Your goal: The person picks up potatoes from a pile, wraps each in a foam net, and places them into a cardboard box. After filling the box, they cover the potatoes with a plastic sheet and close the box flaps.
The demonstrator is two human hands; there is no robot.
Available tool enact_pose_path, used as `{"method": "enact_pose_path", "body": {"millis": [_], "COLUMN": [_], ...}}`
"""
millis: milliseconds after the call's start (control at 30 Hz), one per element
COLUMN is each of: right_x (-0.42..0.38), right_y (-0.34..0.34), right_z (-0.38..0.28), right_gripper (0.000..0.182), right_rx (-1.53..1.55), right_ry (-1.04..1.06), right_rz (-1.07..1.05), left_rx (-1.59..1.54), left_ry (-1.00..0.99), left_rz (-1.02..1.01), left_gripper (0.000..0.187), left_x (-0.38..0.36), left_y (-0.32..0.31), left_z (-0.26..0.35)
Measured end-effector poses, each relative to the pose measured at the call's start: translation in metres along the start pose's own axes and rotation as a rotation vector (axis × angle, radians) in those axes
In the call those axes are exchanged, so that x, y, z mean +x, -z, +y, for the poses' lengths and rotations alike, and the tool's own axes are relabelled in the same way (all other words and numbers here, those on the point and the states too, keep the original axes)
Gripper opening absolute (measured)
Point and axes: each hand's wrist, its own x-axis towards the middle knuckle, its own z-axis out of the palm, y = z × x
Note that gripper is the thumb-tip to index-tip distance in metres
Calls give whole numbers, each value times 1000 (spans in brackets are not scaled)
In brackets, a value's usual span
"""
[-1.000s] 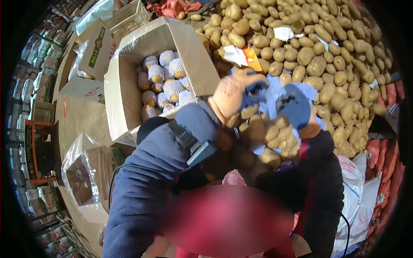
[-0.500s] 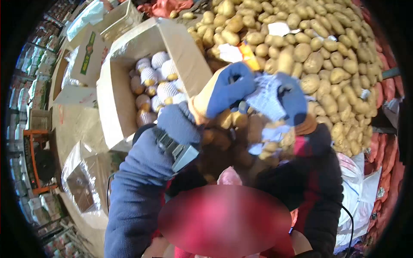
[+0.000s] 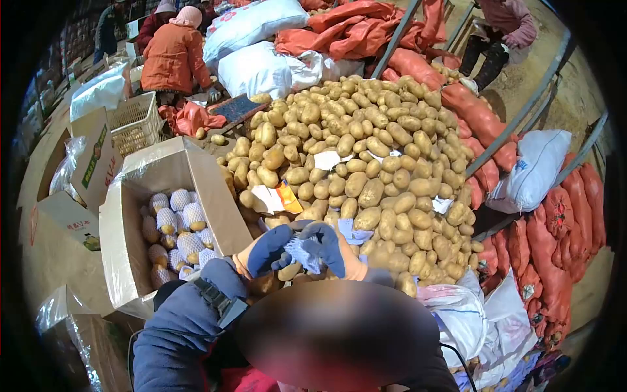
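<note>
My left hand (image 3: 269, 251), in a blue glove with a tan cuff, is closed on one side of a pale blue foam net (image 3: 304, 255). From the other side my right hand (image 3: 332, 247), gloved alike, grips the same net with curled fingers. Whether a potato is inside the net cannot be made out. Both hands are over the near edge of a large heap of loose potatoes (image 3: 372, 193). Left of them stands an open cardboard box (image 3: 212, 193) with several potatoes in foam nets (image 3: 189, 245) inside.
Another carton (image 3: 98, 160) and a plastic crate (image 3: 134, 121) stand at the left. Red mesh sacks (image 3: 548, 261) and a white sack (image 3: 535, 170) line the right side by metal bars. A person in an orange jacket (image 3: 175, 55) crouches at the back; others are farther off.
My view has tilted up, bringing the whole heap, the sacks and other people into sight. My hands are closer together, and the foam net between them is more bunched.
</note>
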Motion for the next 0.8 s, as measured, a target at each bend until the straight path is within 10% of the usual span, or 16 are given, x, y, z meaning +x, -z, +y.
{"method": "enact_pose_path", "body": {"millis": [100, 233, 333, 467, 567, 600, 667, 700, 800], "right_x": [2, -3, -10, 4, 19, 20, 20, 23, 36], "right_y": [-5, -1, 5, -2, 31, 21, 13, 7, -9], "right_z": [-3, -2, 24, 22, 82, 60, 26, 28, 23], "right_gripper": [12, 26, 32, 22, 20, 20, 21, 22, 24], "right_rx": [74, 287, 42, 127, -938, -484, -55, -62, 66], "right_ry": [51, 36, -29, -214, 469, 272, -28, 45, 18], "right_rz": [166, 140, -15, 121, -98, -15, 102, 120, 84], "left_rx": [-122, 66, 454, 176, 357, 700, 598, 189, 120], "left_ry": [32, 39, -353, 132, 213, -240, -368, -45, 4], "left_rz": [-234, 151, 114, 150, 112, -16, 44, 234, 444], "left_gripper": [40, 26, 16, 29, 31, 31, 29, 27, 32], "left_x": [-5, -10, -6, -15, -14, -7, -13, -18, -15], "left_y": [2, -2, 9, -9, -10, 6, 3, -7, 18], "left_z": [3, 0, -14, 12, 16, 14, 25, 51, 39]}}
